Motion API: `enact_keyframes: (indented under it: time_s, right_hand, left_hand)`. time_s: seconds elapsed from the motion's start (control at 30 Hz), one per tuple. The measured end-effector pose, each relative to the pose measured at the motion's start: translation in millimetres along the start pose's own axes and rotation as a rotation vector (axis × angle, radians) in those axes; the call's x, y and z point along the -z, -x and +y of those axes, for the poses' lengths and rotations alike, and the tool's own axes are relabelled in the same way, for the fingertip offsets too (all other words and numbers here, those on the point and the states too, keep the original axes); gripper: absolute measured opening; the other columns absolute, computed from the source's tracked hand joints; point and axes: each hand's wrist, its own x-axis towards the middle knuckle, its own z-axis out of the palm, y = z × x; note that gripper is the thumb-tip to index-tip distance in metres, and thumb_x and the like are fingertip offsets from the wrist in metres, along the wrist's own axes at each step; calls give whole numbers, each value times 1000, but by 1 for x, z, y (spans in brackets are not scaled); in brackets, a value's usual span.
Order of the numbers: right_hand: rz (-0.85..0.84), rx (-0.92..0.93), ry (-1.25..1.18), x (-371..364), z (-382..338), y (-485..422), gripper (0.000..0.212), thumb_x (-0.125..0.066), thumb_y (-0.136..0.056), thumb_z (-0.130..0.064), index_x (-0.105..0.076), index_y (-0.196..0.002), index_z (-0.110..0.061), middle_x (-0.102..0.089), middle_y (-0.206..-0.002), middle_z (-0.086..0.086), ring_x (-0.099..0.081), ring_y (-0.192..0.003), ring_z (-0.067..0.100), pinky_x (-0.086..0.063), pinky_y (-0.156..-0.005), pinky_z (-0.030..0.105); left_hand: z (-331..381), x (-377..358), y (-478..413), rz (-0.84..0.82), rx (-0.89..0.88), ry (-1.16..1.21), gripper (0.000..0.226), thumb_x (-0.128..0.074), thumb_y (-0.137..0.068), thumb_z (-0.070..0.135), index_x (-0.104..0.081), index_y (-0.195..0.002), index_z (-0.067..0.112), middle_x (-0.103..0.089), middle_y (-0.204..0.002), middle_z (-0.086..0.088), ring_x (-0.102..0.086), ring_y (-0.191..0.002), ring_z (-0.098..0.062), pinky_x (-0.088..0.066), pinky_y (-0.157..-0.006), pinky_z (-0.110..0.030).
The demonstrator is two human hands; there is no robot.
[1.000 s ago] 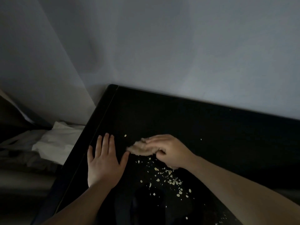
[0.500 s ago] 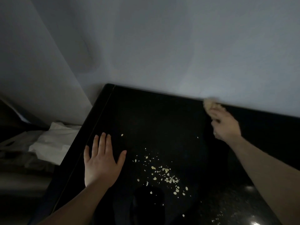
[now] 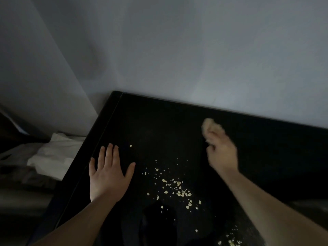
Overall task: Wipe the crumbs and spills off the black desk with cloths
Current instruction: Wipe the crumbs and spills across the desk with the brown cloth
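Note:
The black desk (image 3: 159, 125) fills the lower middle of the dim view, its back edge against the wall. Pale crumbs (image 3: 177, 189) lie scattered across its middle, with more at the near right edge. My left hand (image 3: 108, 173) rests flat on the desk near its left edge, fingers spread and holding nothing. My right hand (image 3: 221, 153) is blurred with motion over the desk's right part, closed around a bunched beige cloth (image 3: 211, 126) that sticks out past the fingers, beyond the crumbs.
A white crumpled sheet or cloth (image 3: 55, 157) lies on a lower surface left of the desk. A plain grey wall (image 3: 177, 50) rises behind the desk and meets a side wall at the left corner.
My right hand swept the cloth from beside my left hand up to the desk's back edge, then came back toward me and leftward. My left hand stayed put.

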Motion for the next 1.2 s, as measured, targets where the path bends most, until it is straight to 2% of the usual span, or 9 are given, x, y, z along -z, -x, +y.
enact_keyframes:
  time_s: [0.2, 0.3, 0.43, 0.63, 0.7, 0.87, 0.9, 1.1, 1.2]
  right_hand:
    - [-318, 369, -277, -5, -70, 46, 47, -51, -81, -5, -60, -121, -26, -45, -127, -25, -22, -123, -25, -19, -112, 17]
    - [-33, 199, -228, -1, -40, 10, 53, -50, -76, 5, -61, -119, -23, -55, -130, -12, -45, -124, -3, -30, -109, 23]
    - [-2, -277, 99, -23, -31, -24, 45, -54, -88, -15, -50, -133, -16, -41, -145, 7, -38, -134, 24, -32, -110, 41]
    - [-318, 500, -104, -45, -84, 11, 38, -63, -79, -8, -64, -116, -17, -58, -130, 1, -49, -126, 16, -40, -105, 39]
    - [-244, 607, -113, -36, -77, -1, 42, -63, -76, -2, -65, -115, -18, -62, -125, 0, -54, -120, 15, -43, -101, 38]
    - [-12, -137, 82, -40, -41, -52, 47, -51, -87, -10, -49, -134, -13, -46, -142, 10, -42, -131, 27, -33, -110, 39]
    - [-12, -126, 83, -45, -46, -49, 48, -54, -86, -9, -51, -133, -13, -46, -142, 10, -40, -133, 26, -32, -111, 39]
    - [-413, 607, -207, -41, -88, 12, 37, -52, -81, -11, -65, -114, -20, -62, -124, -6, -50, -120, 5, -36, -106, 31]
    - [-130, 456, -266, -34, -67, -17, 46, -51, -78, -1, -64, -114, -26, -61, -120, -13, -51, -113, -1, -38, -100, 22]
  left_hand:
    - [0, 0, 1, 2, -3, 17, 80, -12, -86, 63, -4, -150, 16, 3, -158, 1, 11, -144, -15, 3, -117, -41]
    - [0, -1, 1, 2, -5, 7, 83, -5, -84, 66, -3, -150, 16, 4, -158, 1, 12, -144, -15, 4, -117, -40]
    - [-2, -3, 0, 6, -10, -3, 93, 11, -73, 69, -3, -150, 17, 3, -158, 1, 12, -143, -14, 4, -116, -41]
    - [-3, -6, -2, 22, -9, 16, 93, 9, -74, 68, -4, -150, 17, 1, -158, 1, 11, -144, -15, 3, -117, -41]
    - [-4, -7, -1, 29, -13, 17, 93, 8, -75, 69, -8, -150, 16, -2, -158, 1, 9, -144, -15, 2, -117, -42]
    - [-4, -9, -2, 44, -17, 25, 91, 3, -78, 69, -13, -149, 15, -8, -158, 0, 5, -144, -15, 0, -117, -42]
    - [-4, -10, -2, 45, -18, 23, 91, 2, -78, 69, -13, -149, 14, -9, -158, 0, 4, -144, -15, 0, -117, -42]
    - [-5, -12, -3, 43, -10, 2, 86, -7, -83, 67, -28, -145, 12, -25, -154, -3, -12, -143, -18, -13, -115, -45]
    - [-6, -14, -3, 25, -13, 0, 85, -8, -84, 67, -29, -145, 12, -27, -153, -3, -13, -143, -18, -12, -115, -45]
